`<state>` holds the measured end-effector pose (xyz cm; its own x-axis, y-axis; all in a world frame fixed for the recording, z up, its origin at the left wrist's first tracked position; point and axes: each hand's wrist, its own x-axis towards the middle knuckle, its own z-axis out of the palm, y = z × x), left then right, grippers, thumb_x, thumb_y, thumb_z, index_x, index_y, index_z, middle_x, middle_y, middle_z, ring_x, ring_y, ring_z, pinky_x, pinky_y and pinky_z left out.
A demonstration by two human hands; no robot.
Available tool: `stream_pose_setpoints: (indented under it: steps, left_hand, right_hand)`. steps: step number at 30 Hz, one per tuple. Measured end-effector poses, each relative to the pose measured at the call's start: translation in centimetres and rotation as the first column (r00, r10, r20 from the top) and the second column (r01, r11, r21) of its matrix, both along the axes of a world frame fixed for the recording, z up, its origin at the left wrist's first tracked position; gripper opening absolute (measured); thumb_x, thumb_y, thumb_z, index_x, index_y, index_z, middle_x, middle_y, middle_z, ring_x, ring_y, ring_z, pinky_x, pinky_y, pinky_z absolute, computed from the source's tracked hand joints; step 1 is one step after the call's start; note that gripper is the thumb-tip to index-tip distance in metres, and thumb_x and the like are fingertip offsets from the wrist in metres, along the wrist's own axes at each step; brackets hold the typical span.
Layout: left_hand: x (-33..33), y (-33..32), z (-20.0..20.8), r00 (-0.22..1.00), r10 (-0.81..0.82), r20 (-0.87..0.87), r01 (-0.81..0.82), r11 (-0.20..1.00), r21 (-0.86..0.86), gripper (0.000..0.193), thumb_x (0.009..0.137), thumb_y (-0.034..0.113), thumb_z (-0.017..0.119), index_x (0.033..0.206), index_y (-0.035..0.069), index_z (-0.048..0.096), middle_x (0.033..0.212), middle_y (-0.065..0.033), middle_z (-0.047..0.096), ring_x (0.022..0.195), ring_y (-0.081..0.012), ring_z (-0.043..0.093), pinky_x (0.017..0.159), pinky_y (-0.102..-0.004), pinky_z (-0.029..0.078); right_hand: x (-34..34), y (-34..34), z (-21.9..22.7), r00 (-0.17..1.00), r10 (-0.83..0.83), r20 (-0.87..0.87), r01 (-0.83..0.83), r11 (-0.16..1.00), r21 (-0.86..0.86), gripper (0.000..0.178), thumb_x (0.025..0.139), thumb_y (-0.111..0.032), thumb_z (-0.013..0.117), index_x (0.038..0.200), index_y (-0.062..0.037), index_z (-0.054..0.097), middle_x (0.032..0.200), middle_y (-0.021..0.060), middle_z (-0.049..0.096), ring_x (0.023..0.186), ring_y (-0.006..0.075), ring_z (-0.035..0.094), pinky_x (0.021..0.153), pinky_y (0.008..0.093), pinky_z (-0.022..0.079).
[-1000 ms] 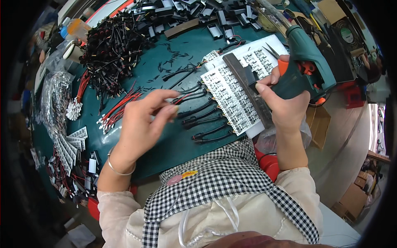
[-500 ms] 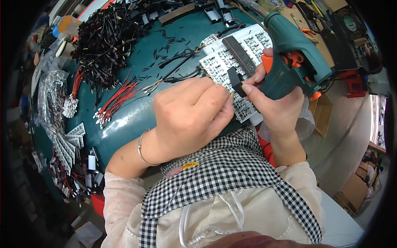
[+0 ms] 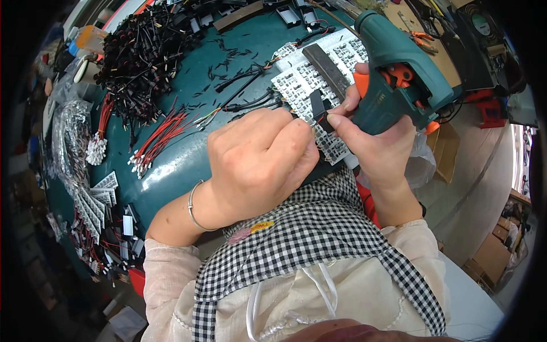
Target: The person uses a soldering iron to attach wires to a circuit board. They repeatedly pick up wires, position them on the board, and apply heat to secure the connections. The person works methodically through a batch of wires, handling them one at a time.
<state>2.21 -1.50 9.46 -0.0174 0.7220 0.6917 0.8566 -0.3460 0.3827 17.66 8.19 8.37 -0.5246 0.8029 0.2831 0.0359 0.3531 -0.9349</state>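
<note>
My right hand (image 3: 380, 147) is wrapped round a green glue gun (image 3: 393, 43) with an orange trigger. Its thumb and forefinger also pinch a small black plastic case (image 3: 317, 104), held over a white sheet of small circuit boards (image 3: 295, 86). Close beside the case, my left hand (image 3: 259, 162) is closed with its knuckles up. Its fingertips are turned away, so whatever they grip is hidden. A dark flat bar (image 3: 326, 69) lies across the board sheet, just beyond the case.
A heap of black cables (image 3: 139, 57) covers the far left of the green table (image 3: 171, 162). Red wires with white connectors (image 3: 159, 139) lie nearer. Small black scraps (image 3: 225, 57) are scattered beyond my left hand. Pliers (image 3: 423, 43) lie at the far right.
The glue gun and my right hand have shifted slightly left and away from me. The black case has moved a little left and turned. My left hand has barely moved.
</note>
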Motion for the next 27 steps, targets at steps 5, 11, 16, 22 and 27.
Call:
stream_pose_setpoints:
  steps: [5,11,16,22,27]
  left_hand:
    - [0.2,0.0,-0.2,1.0,-0.012,0.011,0.012,1.0,0.001,0.02,0.059,-0.002,0.072,0.071,0.005,0.058,0.059,-0.0051,0.051,0.048,-0.02,0.051,0.043,-0.0302,0.04]
    - [0.1,0.0,-0.5,1.0,-0.014,0.0,0.014,0.999,-0.04,0.019,0.063,0.001,0.071,0.077,0.005,0.058,0.062,-0.0039,0.053,0.049,-0.0179,0.051,0.042,-0.0301,0.04]
    - [1.0,0.5,-0.5,0.869,0.027,0.494,0.135,0.948,-0.289,0.026,0.081,-0.002,0.065,0.106,0.0,0.057,0.064,-0.0023,0.057,0.048,-0.0066,0.045,0.044,-0.0224,0.034]
    - [0.7,1.1,-2.0,0.657,-0.016,0.754,0.423,0.836,-0.351,0.031,0.101,0.02,0.039,0.12,0.001,0.053,0.068,-0.0024,0.056,0.055,-0.0059,0.047,0.05,-0.021,0.035]
    - [0.8,0.8,-2.6,0.381,0.05,0.923,0.527,0.809,-0.261,0.025,0.1,0.015,0.04,0.117,0.002,0.054,0.078,-0.0042,0.065,0.06,-0.002,0.05,0.05,-0.0188,0.035]
  right_hand:
    - [-0.1,-0.4,0.3,1.0,-0.02,-0.017,0.019,0.997,-0.08,0.063,0.067,0.018,0.067,0.125,0.0046,0.046,0.088,0.0083,0.057,0.079,0.0142,0.063,0.074,0.0269,0.054]
    - [0.0,-0.3,0.2,1.0,0.019,-0.005,-0.02,0.998,-0.065,0.064,0.067,0.019,0.067,0.126,0.0045,0.045,0.089,0.0085,0.057,0.08,0.0142,0.063,0.075,0.0277,0.055]
    - [0.2,-0.1,-0.3,1.0,0.016,0.015,-0.016,0.999,0.034,0.065,0.067,0.018,0.067,0.126,0.0044,0.044,0.09,0.0085,0.057,0.081,0.0141,0.063,0.076,0.0276,0.055]
    - [0.1,-0.2,-0.5,0.998,0.004,-0.063,-0.007,0.999,-0.048,0.053,0.07,0.001,0.076,0.118,0.0035,0.054,0.085,0.0018,0.059,0.078,0.0091,0.062,0.067,0.022,0.052]
    - [0.6,0.1,-0.9,0.979,0.015,-0.203,-0.034,0.996,-0.087,0.068,0.07,0.005,0.076,0.129,0.0029,0.042,0.092,0.0069,0.056,0.095,0.0201,0.061,0.08,0.0303,0.051]
